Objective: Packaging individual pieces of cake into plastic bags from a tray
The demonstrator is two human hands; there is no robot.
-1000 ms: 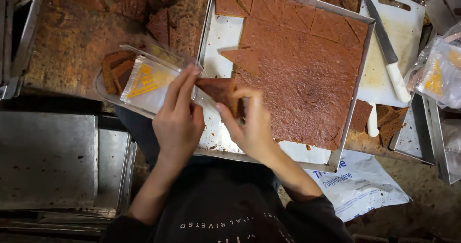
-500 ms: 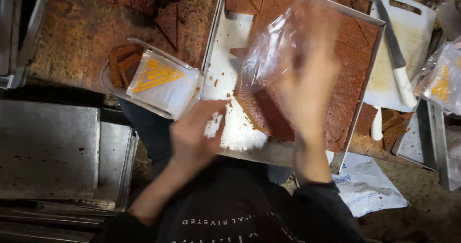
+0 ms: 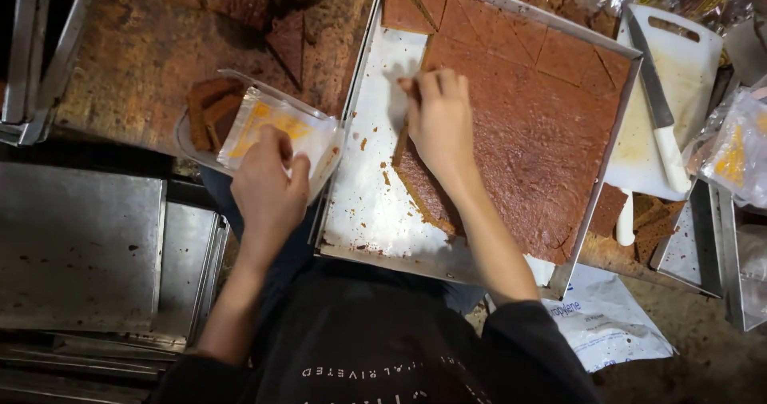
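Right hand (image 3: 439, 124) lies fingers-down on the near-left edge of the brown cake slab (image 3: 519, 124) in the metal baking tray (image 3: 363, 212) — fingertips curled at a cut piece on the slab's ragged left border, grip on it not clear enough to call. Left hand (image 3: 268, 184) is off the tray, to its left, fingers closed on the lower edge of a clear plastic packet with an orange print (image 3: 276, 128), which sits on a shallow clear container (image 3: 188, 136) holding a few brown cake pieces (image 3: 208, 112). So the slab piece lies right of the packet, just across the tray's left wall; right hand is the nearer one. Slab's scored cuts run diagonally, the piece's long axis roughly away from the person. Tray's left strip is bare metal with crumbs. Further right: white cutting board (image 3: 695, 76) with a white-handled knife (image 3: 659, 116) on it, blade pointing away. Loose cake triangles (image 3: 288, 40) lie on the bench (image 3: 136, 68), beyond the packet.
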